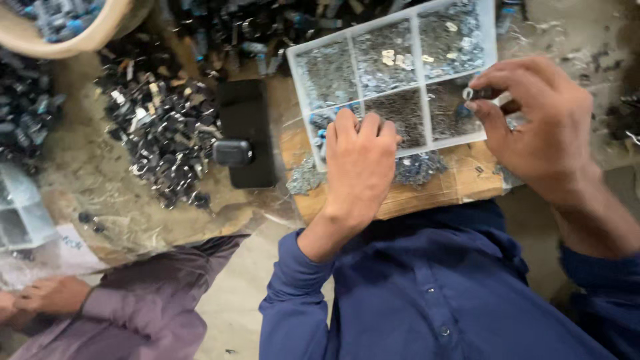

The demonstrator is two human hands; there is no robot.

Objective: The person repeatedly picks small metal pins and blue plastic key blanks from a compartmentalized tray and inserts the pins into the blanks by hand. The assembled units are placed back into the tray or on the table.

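Translucent plastic forms the compartment tray (297,67) that rests on a cardboard slab (433,190) in the head view; its six cells are covered with small grey metal parts. The left hand (360,167) lies curled, knuckles up, at the tray's near-left cell — its fingertips dip into the parts, and whether they pinch one cannot be told. The right hand (540,127) is closed in a pinch on a small dark component (475,93) over the tray's right edge; one piece is thus in hand. A large heap of dark parts (160,133) lies well left of the tray — judged from this, much stock remains unhandled; a second person's hand (50,297) rests at lower left
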